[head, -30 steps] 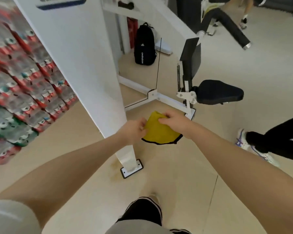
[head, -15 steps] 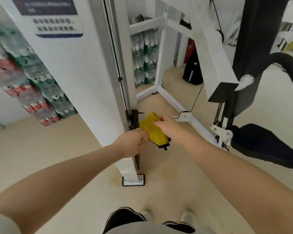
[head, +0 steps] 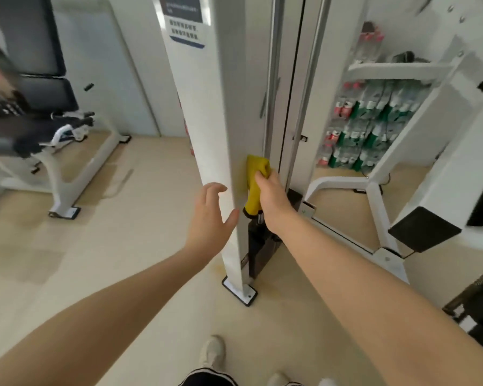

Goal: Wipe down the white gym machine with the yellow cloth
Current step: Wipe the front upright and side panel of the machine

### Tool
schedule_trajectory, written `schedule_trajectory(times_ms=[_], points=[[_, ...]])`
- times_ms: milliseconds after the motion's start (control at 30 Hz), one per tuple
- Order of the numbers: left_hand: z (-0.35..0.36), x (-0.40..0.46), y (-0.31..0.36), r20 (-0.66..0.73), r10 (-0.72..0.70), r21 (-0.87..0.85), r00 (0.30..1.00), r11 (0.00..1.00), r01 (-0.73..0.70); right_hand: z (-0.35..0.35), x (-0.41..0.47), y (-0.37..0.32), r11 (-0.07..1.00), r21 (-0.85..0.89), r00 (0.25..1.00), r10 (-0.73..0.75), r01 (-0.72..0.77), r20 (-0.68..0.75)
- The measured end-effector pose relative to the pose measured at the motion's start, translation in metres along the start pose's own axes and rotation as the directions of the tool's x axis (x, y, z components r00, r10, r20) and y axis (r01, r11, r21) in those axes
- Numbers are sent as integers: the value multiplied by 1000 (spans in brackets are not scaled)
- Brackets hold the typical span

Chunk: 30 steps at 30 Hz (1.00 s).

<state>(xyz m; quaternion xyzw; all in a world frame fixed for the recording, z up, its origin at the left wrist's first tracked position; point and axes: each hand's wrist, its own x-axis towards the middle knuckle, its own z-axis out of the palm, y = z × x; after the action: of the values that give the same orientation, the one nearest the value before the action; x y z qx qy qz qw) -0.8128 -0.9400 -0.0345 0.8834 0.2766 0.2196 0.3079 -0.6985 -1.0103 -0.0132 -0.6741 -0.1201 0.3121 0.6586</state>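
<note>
— While the cloth (head: 255, 182) is gripped by the right hand (head: 272, 199) against the post (head: 223, 129), what is risked?
— Snagging near the weight stack (head: 258, 246). Left hand (head: 209, 215): fingers spread, nothing held, beside the post.

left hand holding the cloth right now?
No. The left hand is open beside the white upright, while the right hand grips the yellow cloth against it.

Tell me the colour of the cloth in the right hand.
Yellow. The cloth, gripped by the right hand, shows in the head view, against the white upright.
</note>
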Motion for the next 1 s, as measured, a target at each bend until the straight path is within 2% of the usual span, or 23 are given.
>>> schedule_trajectory(times_ms=[67, 167, 267, 333, 433, 567, 633, 733, 833, 1000], points=[[-1, 1, 13, -39, -111, -75, 993, 991, 108, 3, 2, -5, 997, 55, 998, -50, 47, 42], [-8, 17, 28, -36, -269, -169, 963, 951, 259, 4, 10, -23, 975, 213, 974, -108, 65, 198], [-14, 33, 33, -82, -305, -285, 949, 920, 271, 0, 20, -38, 915, 402, 959, -133, 22, 250], [-16, 42, 32, -109, -287, -301, 952, 922, 243, -4, 27, -36, 930, 366, 953, -143, 37, 266], [-11, 50, 25, -95, -269, -334, 958, 915, 224, -5, 32, -8, 991, 101, 942, -118, 90, 313], [-2, 52, 16, -64, -265, -395, 962, 892, 219, -9, 33, 32, 997, -81, 946, 40, -14, 323], [0, 50, 11, -50, -242, -381, 969, 902, 206, -9, 35, 29, 999, -52, 951, 16, 0, 310], [9, 42, 2, -45, -243, -381, 969, 901, 209, -9, 37, 0, 986, 128, 931, -146, 109, 335], [27, 31, -10, -51, -304, -294, 951, 915, 277, -11, 41, -18, 953, 239, 896, -263, 185, 357], [53, 21, -35, 81, -426, -298, 901, 852, 430, -10, 50, 10, 970, 182, 912, -219, 164, 347]])
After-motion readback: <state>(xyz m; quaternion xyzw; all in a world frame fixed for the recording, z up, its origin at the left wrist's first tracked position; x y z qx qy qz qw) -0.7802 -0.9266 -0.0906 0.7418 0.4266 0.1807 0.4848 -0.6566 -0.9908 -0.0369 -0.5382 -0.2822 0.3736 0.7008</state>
